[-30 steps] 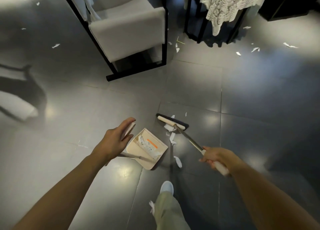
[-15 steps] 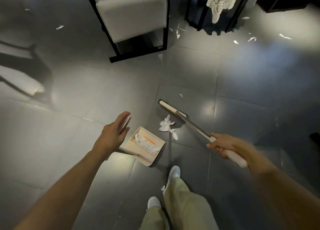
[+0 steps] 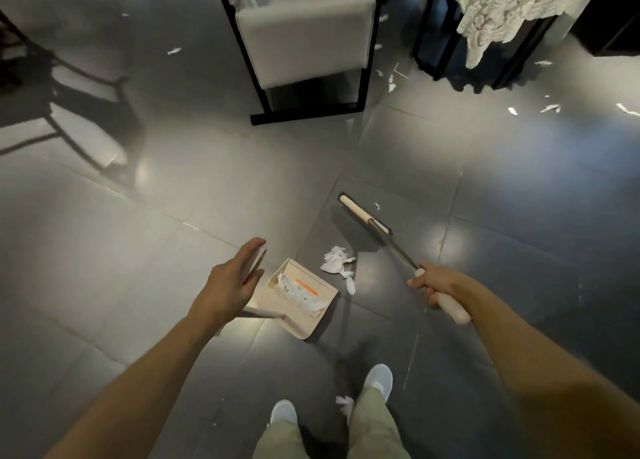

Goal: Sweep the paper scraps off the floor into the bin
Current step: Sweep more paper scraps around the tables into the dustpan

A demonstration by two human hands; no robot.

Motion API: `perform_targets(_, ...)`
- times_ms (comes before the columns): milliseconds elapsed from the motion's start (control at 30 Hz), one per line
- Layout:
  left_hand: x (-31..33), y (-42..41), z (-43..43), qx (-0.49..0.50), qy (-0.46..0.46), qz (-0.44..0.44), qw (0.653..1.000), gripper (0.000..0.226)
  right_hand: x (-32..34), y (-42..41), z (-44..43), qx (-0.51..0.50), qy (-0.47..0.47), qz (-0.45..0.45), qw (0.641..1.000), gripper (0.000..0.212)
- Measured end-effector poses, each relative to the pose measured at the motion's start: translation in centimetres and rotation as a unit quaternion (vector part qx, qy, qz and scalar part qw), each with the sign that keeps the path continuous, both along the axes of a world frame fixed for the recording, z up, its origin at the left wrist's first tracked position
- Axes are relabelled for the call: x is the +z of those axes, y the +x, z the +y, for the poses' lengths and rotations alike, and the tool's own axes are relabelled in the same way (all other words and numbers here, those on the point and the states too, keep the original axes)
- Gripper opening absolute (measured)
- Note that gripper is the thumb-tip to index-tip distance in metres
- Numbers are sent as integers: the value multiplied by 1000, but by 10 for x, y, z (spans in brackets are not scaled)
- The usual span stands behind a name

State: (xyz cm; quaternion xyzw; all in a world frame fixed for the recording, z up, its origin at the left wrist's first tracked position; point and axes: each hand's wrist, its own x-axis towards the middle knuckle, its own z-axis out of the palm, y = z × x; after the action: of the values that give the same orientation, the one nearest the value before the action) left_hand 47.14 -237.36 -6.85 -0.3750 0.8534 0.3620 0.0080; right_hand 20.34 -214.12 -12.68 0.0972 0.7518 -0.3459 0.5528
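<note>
Paper scraps lie in a small white heap on the floor, between the dustpan and the broom head. The heap is just beside the pan's nearer edge and apart from the bristles. More torn paper already sits inside the pan, so the step in hand looks like the push of this heap into it. The right hand is wrapped round the broom's pale grip, and the shaft runs forward and left to the head, which rests on the tile beyond the heap. The left hand steadies the dustpan by the top of its upright handle, held between the thumb and nearly straight fingers. Next, I judge, the broom must draw back toward the pan and carry the heap over its lip. The left hand should press the pan flat to the floor so that thin slips do not slide under it. Stray pieces wait by the chair, and one lies beside a shoe; no bin shows.
</note>
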Motion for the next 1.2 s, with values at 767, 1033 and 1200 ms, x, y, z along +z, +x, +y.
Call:
perform_targets(767, -19, -92, 60, -36, -7, -22, 999, 52, -1, -69, 53, 16, -5, -108, 994, 9)
perform_targets(1033, -11, -85, 106, -23, -21, -9, 999, 53, -8, -84, 100, 2, 4, -94, 996, 16)
perform_targets(1200, -13, -55, 158, 27, -52, -13, 998, 51, -29, -73, 123, 62, 10, -96, 993, 10)
